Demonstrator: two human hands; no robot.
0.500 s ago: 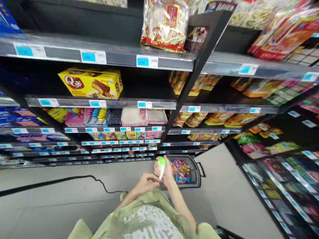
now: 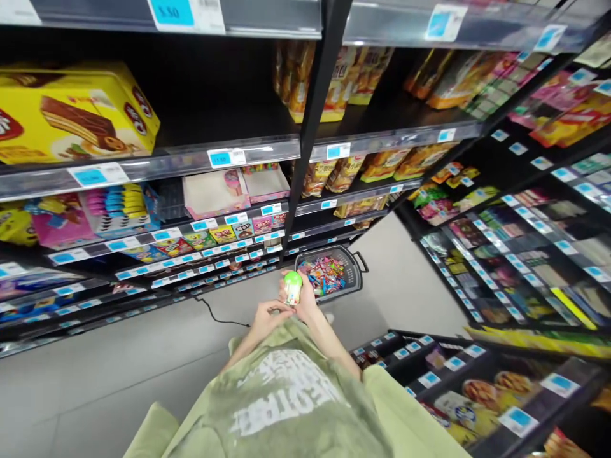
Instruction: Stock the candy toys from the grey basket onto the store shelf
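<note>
Lengthwise, container (image 2: 293,289) pts grn end away f/ shirt (image 2: 286,397).

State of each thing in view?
Small rounded green-topped container: held; seal unclear
Bare right hand: closed around it
Bare left hand: curved, close beside it
Dark grey plastic basket: open-topped, holding colourful wrapped sweets
Large yellow cardboard box: closed
Larger pink-edged white cardboard tray: open

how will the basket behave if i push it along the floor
The basket looks like stiff plastic, so it probably flexes little. The many packets inside may make it fairly heavy. Its broad shape suggests it would sooner slide than tip.
</note>
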